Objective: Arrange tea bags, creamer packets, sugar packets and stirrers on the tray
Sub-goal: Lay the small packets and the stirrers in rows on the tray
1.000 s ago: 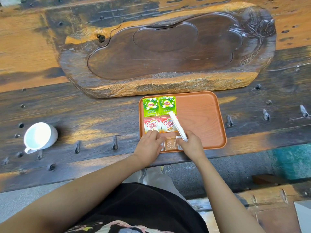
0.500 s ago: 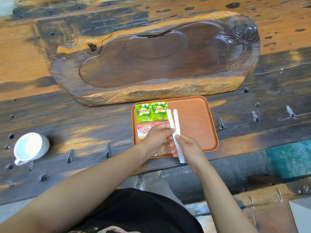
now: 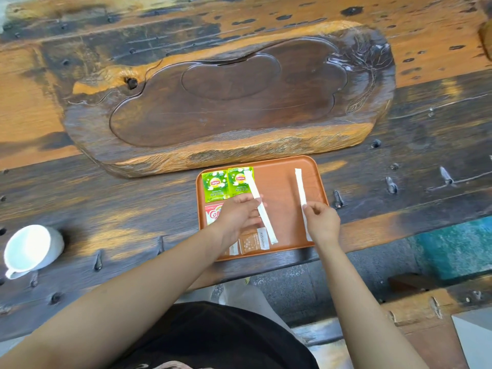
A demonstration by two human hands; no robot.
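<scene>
An orange tray (image 3: 279,182) lies at the table's near edge. Two green tea bags (image 3: 226,183) sit in its far left corner. Below them a red-and-white creamer packet (image 3: 211,213) shows partly under my left hand (image 3: 239,213). Brown sugar packets (image 3: 251,243) lie at the tray's near edge. My left hand pinches one white paper-wrapped stirrer (image 3: 262,209) that slants across the tray's middle. My right hand (image 3: 320,221) pinches a second wrapped stirrer (image 3: 300,187) near the tray's right side.
A large carved dark wooden tea board (image 3: 226,102) fills the table behind the tray. A white cup (image 3: 32,247) lies on its side at the left. The plank table has metal studs and nail heads. The table's front edge runs just below the tray.
The two stirrers were held together at the tray's middle. Now my right hand has carried one to the right side, while my left hand keeps the other in the middle.
</scene>
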